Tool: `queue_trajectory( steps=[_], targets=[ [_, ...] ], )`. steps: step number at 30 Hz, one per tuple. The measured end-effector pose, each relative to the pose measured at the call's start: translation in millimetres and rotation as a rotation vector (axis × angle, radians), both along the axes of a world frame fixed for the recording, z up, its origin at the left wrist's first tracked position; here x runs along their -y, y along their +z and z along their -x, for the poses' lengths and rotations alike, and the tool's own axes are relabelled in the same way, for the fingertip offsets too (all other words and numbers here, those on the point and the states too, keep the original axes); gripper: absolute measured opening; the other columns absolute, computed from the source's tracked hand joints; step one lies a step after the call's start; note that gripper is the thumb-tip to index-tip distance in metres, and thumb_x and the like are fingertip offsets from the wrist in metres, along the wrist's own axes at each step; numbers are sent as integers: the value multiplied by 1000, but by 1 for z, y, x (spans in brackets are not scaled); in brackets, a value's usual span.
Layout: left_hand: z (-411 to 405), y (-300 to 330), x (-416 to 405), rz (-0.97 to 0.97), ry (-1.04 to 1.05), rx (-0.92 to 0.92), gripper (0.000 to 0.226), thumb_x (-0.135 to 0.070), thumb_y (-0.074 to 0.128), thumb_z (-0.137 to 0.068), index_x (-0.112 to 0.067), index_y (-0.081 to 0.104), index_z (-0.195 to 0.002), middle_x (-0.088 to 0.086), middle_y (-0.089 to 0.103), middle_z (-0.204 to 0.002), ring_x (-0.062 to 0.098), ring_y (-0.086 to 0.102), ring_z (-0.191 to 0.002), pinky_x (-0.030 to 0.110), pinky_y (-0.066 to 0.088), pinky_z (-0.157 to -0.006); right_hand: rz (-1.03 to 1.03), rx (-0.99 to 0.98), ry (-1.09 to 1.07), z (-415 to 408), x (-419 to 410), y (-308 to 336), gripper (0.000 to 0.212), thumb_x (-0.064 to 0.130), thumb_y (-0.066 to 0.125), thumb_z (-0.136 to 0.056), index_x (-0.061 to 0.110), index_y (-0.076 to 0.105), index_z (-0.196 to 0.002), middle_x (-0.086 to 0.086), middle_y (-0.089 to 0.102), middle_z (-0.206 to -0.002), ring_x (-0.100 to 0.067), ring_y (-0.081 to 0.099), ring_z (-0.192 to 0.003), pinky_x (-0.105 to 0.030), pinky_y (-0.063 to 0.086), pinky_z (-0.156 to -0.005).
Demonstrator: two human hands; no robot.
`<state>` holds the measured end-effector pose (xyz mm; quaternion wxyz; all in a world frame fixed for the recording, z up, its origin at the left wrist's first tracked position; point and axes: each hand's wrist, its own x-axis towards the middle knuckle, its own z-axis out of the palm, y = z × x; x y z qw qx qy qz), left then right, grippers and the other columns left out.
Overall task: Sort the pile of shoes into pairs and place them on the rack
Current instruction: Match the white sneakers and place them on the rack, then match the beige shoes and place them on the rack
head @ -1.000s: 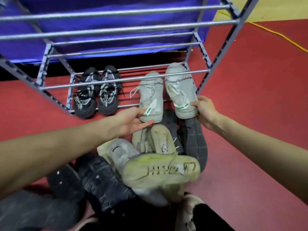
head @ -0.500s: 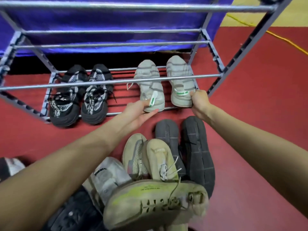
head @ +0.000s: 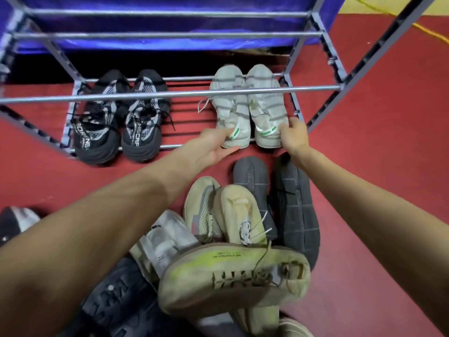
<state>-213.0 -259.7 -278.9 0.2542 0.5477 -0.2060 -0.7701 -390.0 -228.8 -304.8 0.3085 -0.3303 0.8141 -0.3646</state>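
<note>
Two white sneakers with green heel tabs stand side by side on the right of the bottom shelf of the metal rack [head: 170,94], toes pointing away. My left hand [head: 213,147] holds the heel of the left white sneaker [head: 229,105], thumb on top. My right hand [head: 292,135] grips the heel of the right white sneaker [head: 266,105]. A black-and-grey pair [head: 119,125] sits on the left of the same shelf. The pile lies on the floor in front: a beige shoe sole-up [head: 233,278], tan shoes [head: 239,212] and dark grey soles [head: 295,205].
The rack's upper rails cross above the shelf, with a purple cloth [head: 170,23] behind. Red floor [head: 376,166] spreads to the right, with a yellow cable [head: 427,32] at the far right. More dark shoes [head: 116,302] lie at the lower left of the pile.
Both hands have pushed the white sneakers farther back onto the bottom shelf, closer together. The view has moved nearer to the rack.
</note>
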Motion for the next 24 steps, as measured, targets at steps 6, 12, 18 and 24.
queue_trajectory(
  steps=[6, 12, 18, 24],
  targets=[
    [-7, 2, -20, 38, -219, 170, 42, -36, 47, -97, -11, 48, -131, 5, 59, -94, 18, 60, -78, 33, 52, -77, 57, -148, 161, -18, -33, 10, 25, 13, 37, -87, -1, 52, -102, -18, 59, -106, -31, 53, -95, -29, 42, -76],
    [-46, 19, -60, 461, -428, 540, 13, -19, 52, -90, -13, 60, -99, 9, 54, -85, 19, 53, -77, 28, 45, -65, 65, -249, 414, -54, -117, 39, 50, 9, 51, -88, 1, 42, -137, -20, 47, -129, -30, 46, -121, -32, 35, -103],
    [-111, 69, -134, 692, -719, 585, 12, -13, 59, -89, -14, 67, -98, -9, 61, -80, -5, 56, -71, 16, 45, -71, 34, -121, 716, -89, -193, 65, 50, 23, 60, -90, 10, 44, -135, -7, 52, -123, -9, 49, -111, -5, 35, -90],
    [-154, 77, -180, 652, -942, 902, 45, -53, 66, -76, -18, 62, -104, -6, 67, -92, 12, 61, -88, 30, 49, -83, -79, -94, 897, -102, -225, 64, 83, 58, 75, -65, 23, 44, -134, 5, 51, -119, -11, 48, -116, -24, 39, -102]
  ],
)
